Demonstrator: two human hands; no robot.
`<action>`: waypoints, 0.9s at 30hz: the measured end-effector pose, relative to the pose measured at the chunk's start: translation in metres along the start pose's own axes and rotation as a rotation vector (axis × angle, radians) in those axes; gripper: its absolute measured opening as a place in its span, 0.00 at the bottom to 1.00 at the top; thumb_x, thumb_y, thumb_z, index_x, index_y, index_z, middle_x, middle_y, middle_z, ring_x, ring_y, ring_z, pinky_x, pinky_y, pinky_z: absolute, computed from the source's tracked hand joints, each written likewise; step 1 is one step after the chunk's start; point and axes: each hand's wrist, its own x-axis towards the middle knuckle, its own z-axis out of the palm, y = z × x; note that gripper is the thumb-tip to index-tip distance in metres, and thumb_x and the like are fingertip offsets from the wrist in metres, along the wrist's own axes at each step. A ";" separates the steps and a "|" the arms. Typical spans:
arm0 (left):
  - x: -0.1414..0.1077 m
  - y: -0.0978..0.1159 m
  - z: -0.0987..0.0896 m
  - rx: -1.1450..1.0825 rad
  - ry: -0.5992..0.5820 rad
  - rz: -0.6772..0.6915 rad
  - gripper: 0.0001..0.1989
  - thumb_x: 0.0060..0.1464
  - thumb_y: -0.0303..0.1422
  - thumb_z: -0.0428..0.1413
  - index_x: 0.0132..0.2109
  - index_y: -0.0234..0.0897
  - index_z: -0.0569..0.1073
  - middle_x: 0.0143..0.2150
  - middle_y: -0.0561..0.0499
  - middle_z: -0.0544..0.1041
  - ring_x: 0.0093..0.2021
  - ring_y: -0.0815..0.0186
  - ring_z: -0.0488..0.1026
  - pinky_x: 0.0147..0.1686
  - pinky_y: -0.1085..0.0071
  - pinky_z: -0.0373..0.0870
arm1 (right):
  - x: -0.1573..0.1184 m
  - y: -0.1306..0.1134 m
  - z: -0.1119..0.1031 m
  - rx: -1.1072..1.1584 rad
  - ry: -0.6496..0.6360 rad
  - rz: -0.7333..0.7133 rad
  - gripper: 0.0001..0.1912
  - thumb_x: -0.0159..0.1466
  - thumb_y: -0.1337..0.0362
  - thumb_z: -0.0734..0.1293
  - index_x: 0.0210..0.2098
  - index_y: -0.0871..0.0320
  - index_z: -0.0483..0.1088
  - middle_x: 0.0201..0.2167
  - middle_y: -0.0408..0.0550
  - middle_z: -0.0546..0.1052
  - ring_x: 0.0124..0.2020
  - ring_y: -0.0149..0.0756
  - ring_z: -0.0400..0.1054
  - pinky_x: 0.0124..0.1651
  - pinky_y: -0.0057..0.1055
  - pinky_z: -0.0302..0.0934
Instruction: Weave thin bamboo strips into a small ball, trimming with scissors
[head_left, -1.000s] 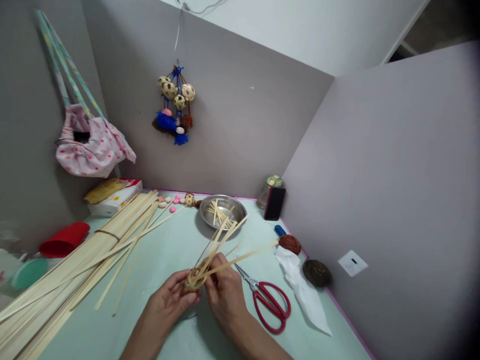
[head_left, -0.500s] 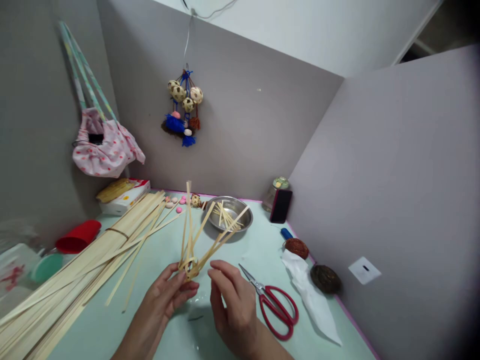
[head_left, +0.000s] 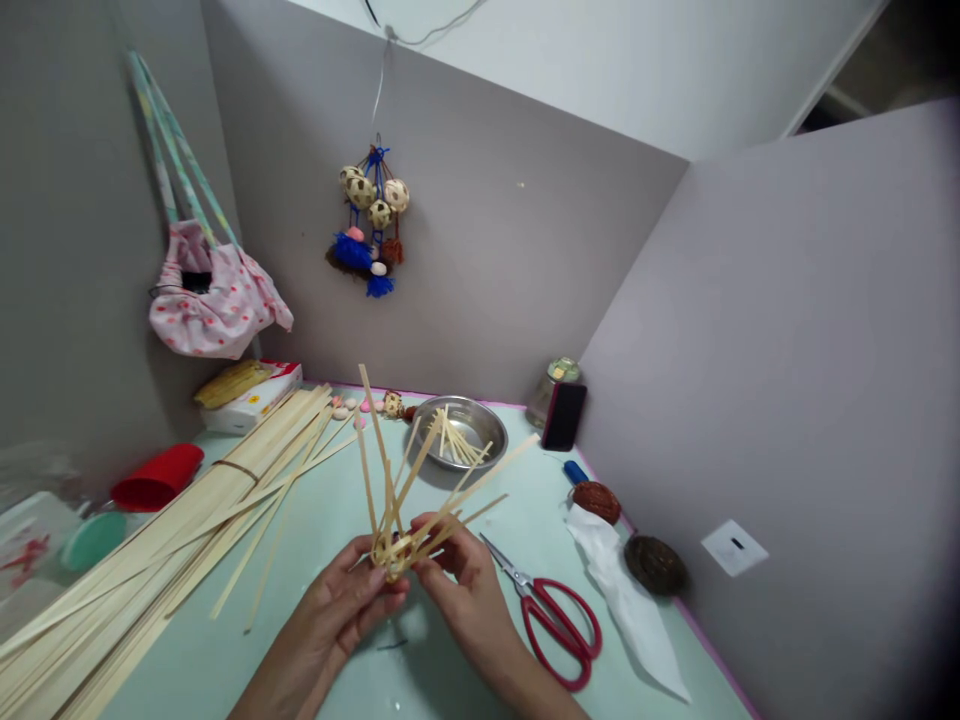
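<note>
A small woven ball of pale strips [head_left: 392, 553] is held above the table, its long loose ends fanning upward and to the right. My left hand [head_left: 346, 595] is closed round its left side and underside, thumb at the front. On the right side, my right hand [head_left: 459, 575] pinches the strips close to the weave between thumb and fingers. Just right of that hand lie scissors with red handles [head_left: 559, 615], blades pointing up and left. Behind the ball stands a steel bowl [head_left: 495, 440] holding several cut strips [head_left: 452, 440].
A long bundle of flat strips [head_left: 202, 510] fills the left side. Nearby are a red cup [head_left: 157, 477] and a box [head_left: 259, 400]. To the right lie white tissue [head_left: 626, 605], brown and dark wound yarn [head_left: 654, 563] and an upright phone [head_left: 564, 417].
My right hand has moved up and left from beside the ball and now grips its strips. The ball has dropped slightly rightward, and its loose ends have spread wider.
</note>
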 end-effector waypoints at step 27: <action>0.023 -0.024 -0.015 0.201 0.033 0.210 0.24 0.33 0.41 0.73 0.37 0.40 0.73 0.35 0.50 0.81 0.41 0.57 0.78 0.43 0.66 0.73 | -0.004 0.021 0.019 0.122 0.212 0.208 0.08 0.51 0.66 0.70 0.32 0.58 0.70 0.30 0.46 0.76 0.33 0.39 0.70 0.37 0.32 0.64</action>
